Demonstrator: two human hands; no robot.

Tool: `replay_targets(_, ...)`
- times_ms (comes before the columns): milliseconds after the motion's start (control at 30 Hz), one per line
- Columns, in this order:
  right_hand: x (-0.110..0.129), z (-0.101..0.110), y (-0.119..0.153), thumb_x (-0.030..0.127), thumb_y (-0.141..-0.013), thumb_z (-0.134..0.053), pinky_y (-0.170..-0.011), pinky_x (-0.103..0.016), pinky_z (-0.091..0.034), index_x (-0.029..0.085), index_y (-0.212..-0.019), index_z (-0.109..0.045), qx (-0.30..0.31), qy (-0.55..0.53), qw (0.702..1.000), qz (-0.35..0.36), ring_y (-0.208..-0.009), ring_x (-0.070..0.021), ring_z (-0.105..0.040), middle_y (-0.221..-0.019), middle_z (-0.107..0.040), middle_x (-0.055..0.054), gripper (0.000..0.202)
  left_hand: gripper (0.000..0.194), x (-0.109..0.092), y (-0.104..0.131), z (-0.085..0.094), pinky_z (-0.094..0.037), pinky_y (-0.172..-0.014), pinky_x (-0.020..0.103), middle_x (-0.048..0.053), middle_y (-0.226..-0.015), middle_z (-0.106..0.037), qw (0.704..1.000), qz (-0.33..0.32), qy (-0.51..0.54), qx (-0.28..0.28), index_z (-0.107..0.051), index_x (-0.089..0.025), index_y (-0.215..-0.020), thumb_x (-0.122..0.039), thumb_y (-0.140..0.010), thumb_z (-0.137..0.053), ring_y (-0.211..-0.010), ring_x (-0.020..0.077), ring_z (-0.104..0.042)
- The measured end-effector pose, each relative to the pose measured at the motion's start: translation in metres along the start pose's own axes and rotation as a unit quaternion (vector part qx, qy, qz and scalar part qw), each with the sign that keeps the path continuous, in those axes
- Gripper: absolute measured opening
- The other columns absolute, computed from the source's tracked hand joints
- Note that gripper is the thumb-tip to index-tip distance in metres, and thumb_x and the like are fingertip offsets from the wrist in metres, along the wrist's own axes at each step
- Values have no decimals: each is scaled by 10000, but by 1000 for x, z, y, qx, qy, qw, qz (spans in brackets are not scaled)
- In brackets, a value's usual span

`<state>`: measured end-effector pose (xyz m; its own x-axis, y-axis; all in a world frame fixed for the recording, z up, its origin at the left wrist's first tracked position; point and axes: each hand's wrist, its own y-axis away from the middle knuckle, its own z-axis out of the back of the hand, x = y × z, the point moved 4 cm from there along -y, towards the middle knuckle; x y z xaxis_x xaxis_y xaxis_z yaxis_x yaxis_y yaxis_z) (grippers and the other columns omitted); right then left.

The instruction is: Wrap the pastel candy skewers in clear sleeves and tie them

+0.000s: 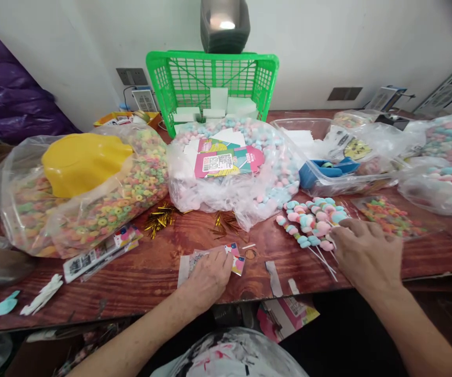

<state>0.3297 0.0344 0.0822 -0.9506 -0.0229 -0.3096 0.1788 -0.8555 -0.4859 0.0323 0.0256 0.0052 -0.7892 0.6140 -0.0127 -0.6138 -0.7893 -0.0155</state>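
My left hand [212,273] rests on small printed plastic packets [234,257] near the table's front edge, its fingers bent over them. To the right, my right hand [365,256] reaches down at the right side of a pile of pink and blue candy skewers [312,220]. Its fingers are curled against the skewers, and their tips are partly hidden. White sticks [325,263] poke out of the pile toward the front edge. Behind my left hand lies gold tinsel [224,224].
A big bag of ring candies [108,220] with a yellow scoop [86,162] stands left. A bag of pastel candies [280,167] holding printed cards [228,161] is central, before a green basket [212,57]. A clear tub [351,183] and candy packet [390,215] are right.
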Motion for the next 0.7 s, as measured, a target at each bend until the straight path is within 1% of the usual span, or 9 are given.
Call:
replay_targets(67, -9, 24, -7, 119, -841, -500, -667, -358, -254, 213, -793, -641, -25, -6, 999, 34, -766, -214, -517, -841, -663, -71, 177, 343, 7, 2, 1, -482, -854, 360, 110, -1092, -626, 998, 17, 37, -45, -598, -147, -1115, -36, -849, -411, -986, 221, -554)
replay_targets(100, -11, 34, -11, 136, -845, -496, -650, -357, -245, 223, -786, -630, -15, -13, 997, 69, -725, -213, -520, -750, -640, -61, 171, 329, 10, 3, 3, -479, -836, 358, 101, -1064, -635, 996, 22, 50, -70, -616, -153, -1080, -34, -843, -421, -954, 217, -547)
replay_targets(200, 2, 51, -19, 110, -777, -518, -627, -360, -240, 243, -766, -613, 38, -50, 981, 186, -651, -219, -522, -690, -616, -52, 164, 239, 15, 3, 8, -464, -770, 374, 89, -935, -647, 991, 43, 43, -120, -656, -165, -930, -79, -859, -444, -874, 229, -518)
replay_targets(300, 34, 44, -21, 34, -682, -551, -584, -350, -217, 228, -655, -588, 84, -55, 960, 261, -583, -207, -504, -625, -591, -50, 200, 222, 11, 0, 5, -461, -735, 377, 84, -878, -634, 995, 64, 24, -75, -654, -164, -858, -81, -856, -448, -853, 238, -515)
replay_targets(367, 57, 31, -18, -8, -656, -548, -561, -344, -197, 205, -636, -591, 134, -35, 948, 287, -580, -200, -499, -641, -601, -70, 218, 237, 8, 1, 1, -474, -752, 369, 81, -932, -631, 995, 80, 41, -46, -647, -164, -942, -73, -856, -445, -875, 232, -522)
replay_targets(433, 70, 21, -14, -20, -662, -542, -558, -342, -193, 195, -664, -606, 143, -26, 942, 303, -603, -204, -501, -679, -612, -83, 225, 294, 8, 6, 0, -481, -816, 369, 84, -1044, -625, 992, 88, 76, -49, -610, -163, -1091, -79, -864, -443, -932, 223, -524)
replay_targets(533, 71, 14, -9, -24, -675, -530, -566, -342, -192, 199, -677, -609, 129, -29, 941, 311, -607, -210, -489, -686, -602, -80, 237, 370, 14, 13, 0, -470, -875, 365, 90, -1113, -620, 987, 79, 118, -77, -568, -162, -1194, -58, -872, -418, -985, 211, -527)
replay_targets(633, 61, 13, -6, -18, -677, -524, -589, -348, -202, 206, -678, -601, 120, -34, 943, 309, -637, -227, -489, -680, -586, -76, 236, 270, 23, 13, 2, -473, -790, 327, 83, -921, -641, 979, 90, 150, -106, -665, -161, -945, -76, -886, -416, -873, 191, -550)
replay_targets(700, 56, 16, -5, 2, -682, -535, -616, -351, -221, 215, -707, -599, 112, -55, 942, 310, -665, -231, -495, -698, -586, -68, 223, 254, 28, 10, 3, -459, -731, 311, 79, -797, -618, 973, 109, 159, -129, -655, -148, -754, -120, -893, -445, -791, 183, -539)
